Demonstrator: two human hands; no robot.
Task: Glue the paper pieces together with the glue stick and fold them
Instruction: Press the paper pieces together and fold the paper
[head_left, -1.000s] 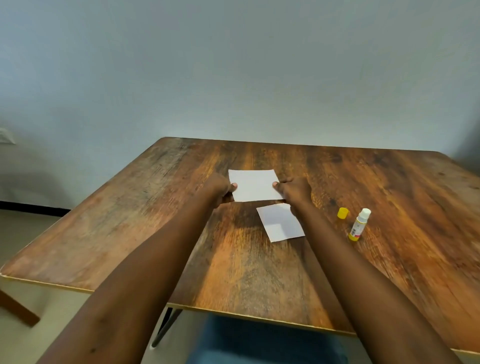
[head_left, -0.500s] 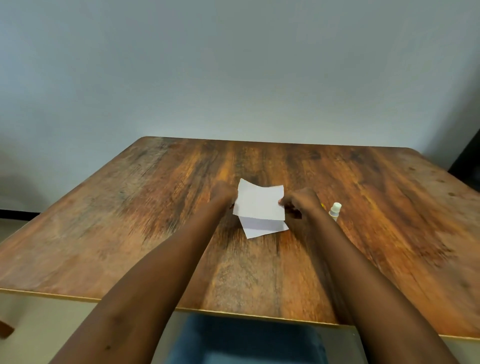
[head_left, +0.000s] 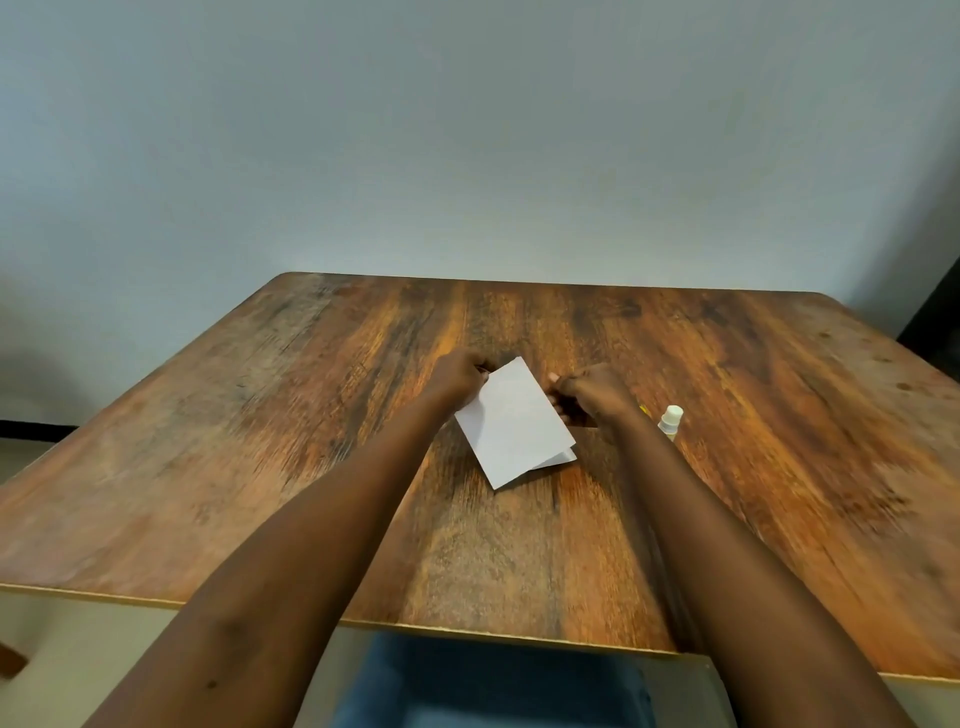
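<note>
Both forearms reach in from the near edge over a wood table (head_left: 260, 467). Left hand (head_left: 457, 382) has its fingers curled and pinches the left edge of the top sheet (head_left: 514, 421) near the far corner. Right hand (head_left: 597, 395) is also curled, with its fingertips (head_left: 554, 378) at the sheet's right edge in what looks like a pinch grip, though the exact contact is partly hidden by the knuckles. The top sheet is white, rectangular and skewed, with its far corner pointing away and its long side running down toward the near right. It sits mid-table between the two hands. The lower sheet (head_left: 560, 459), also white, lies under it, and only a thin strip and a corner show past the near-right edge. The two overlap almost fully but are not quite aligned. Can't tell whether the top sheet lies flat on the lower one or is lifted a bit at the far end. The glue stick (head_left: 670, 422) stands just right of the right wrist, white tip up, with the body partly hidden behind the arm. A sliver of the yellow cap (head_left: 644, 410) shows between the wrist and the stick, mostly hidden. A plain pale wall (head_left: 467, 156) is behind the table. Blue cloth (head_left: 493, 686) shows below the near table edge, between the arms.
</note>
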